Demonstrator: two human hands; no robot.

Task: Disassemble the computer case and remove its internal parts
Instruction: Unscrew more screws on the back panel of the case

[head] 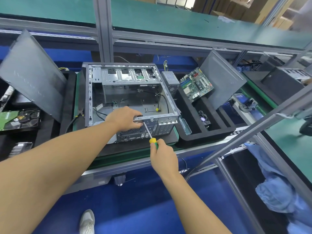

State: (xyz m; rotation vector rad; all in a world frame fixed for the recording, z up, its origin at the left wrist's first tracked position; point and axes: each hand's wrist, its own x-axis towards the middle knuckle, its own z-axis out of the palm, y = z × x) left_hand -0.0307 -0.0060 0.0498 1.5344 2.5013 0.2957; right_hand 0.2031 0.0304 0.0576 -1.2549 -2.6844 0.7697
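The left grip [125, 118] curls over the computer case's [88, 98] near top rail. The right grip [163, 154] clasps a screwdriver [152, 141], its tip against the case.

- Computer case [128, 92]: bare silver-grey metal inside, dark grey rim, fine perforated mesh on its near panel.
- Screwdriver [152, 141]: yellow cap, green handle, silvery shaft.
- Motherboard [195, 85]: green, with blue and white slots.
- Foam tray [207, 135] on the right: black.
- Worktop [76, 95]: green mat.
- Side panel [32, 75] on the left: plain dark grey.
- Floor [143, 200]: deep blue.
- Cloth [273, 195], near right: pale blue.
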